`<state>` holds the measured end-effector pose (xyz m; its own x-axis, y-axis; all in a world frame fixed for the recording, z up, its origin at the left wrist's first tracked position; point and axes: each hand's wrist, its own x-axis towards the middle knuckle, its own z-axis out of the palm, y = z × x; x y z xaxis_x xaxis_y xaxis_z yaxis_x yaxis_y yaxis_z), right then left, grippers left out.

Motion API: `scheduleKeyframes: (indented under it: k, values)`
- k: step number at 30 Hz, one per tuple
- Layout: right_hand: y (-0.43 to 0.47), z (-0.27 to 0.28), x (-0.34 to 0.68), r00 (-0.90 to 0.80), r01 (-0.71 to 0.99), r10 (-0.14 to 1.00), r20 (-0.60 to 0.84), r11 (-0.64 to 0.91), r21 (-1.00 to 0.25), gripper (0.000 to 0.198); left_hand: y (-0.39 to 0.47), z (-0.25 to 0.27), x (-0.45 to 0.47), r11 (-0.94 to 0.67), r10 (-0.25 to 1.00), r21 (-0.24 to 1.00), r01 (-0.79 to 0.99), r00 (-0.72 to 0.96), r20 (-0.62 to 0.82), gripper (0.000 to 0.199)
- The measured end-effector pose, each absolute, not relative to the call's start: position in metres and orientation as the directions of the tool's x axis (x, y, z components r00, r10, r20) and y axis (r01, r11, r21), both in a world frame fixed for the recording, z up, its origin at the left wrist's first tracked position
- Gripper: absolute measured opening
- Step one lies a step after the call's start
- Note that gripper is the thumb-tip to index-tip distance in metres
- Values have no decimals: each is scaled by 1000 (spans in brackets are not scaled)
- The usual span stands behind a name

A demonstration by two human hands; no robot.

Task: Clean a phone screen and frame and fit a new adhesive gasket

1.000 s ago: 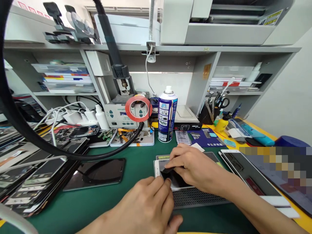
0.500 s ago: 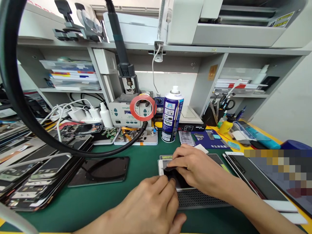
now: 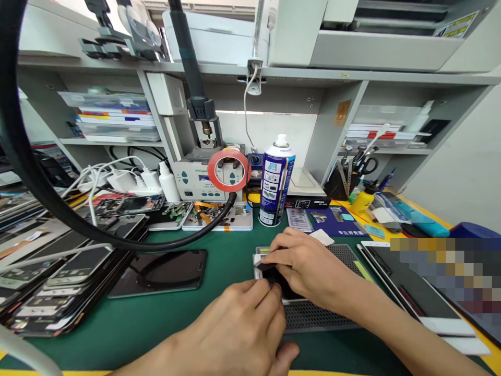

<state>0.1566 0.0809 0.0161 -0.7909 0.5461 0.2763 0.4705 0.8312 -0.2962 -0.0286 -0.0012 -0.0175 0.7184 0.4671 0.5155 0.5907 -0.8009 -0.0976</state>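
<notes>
Far left of the blue spray can (image 3: 274, 183), a stack of phone parts (image 3: 78, 282) on the green surface (image 3: 117, 324). Nearer the can, on its left and forward: dark phone (image 3: 168, 271), lying flat, screen up. Left of the can and close to it, parts tray (image 3: 242, 227); behind that, a grey station (image 3: 201, 180) with a red tape roll (image 3: 212, 172) at its front. Left hand (image 3: 242, 324) well forward of the can, knuckles up, fingertips at a white-framed phone (image 3: 257, 273); cannot tell whether its grip closes on anything. That phone lies flat, forward of the can, on a perforated mat (image 3: 321, 316), partly hidden by both hands. Right hand (image 3: 303, 261) forward and slightly right of the can, grip narrow, pinching a dark thin piece (image 3: 269, 266) over the phone's left end. Right of the can: black pen holder (image 3: 334, 183), yellow bottle (image 3: 363, 201), and, farther forward, a white phone panel (image 3: 410, 282).
</notes>
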Motion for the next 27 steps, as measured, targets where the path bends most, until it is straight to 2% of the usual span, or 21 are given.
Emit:
scheduleKeyframes:
  k: [11,15,18,20,22,25,27]
  values:
    - [85,4,148,-750,518,574,330,819,-247,32,-3,-18,-27,-801,458,-91,592,704,543,25]
    - [85,13,154,-723,517,588,362,808,-282,35,-2,-16,-26,-806,457,-76,586,699,550,25]
    - [84,30,165,-619,542,665,418,747,-385,33,-1,-15,-26,-809,449,-72,584,691,566,25]
    - [85,41,172,-547,564,760,350,644,-517,24,-1,-14,-25,-810,449,-65,583,686,572,25]
    - [86,47,178,-536,568,826,176,507,-648,19,-1,-14,-25,-811,446,-67,581,689,572,25]
    - [88,43,180,-558,543,828,-62,307,-782,22,-1,-15,-26,-813,434,-80,577,692,576,26]
    - [90,37,180,-552,530,823,-134,223,-818,21,1,-16,-27,-816,427,-82,572,692,582,26]
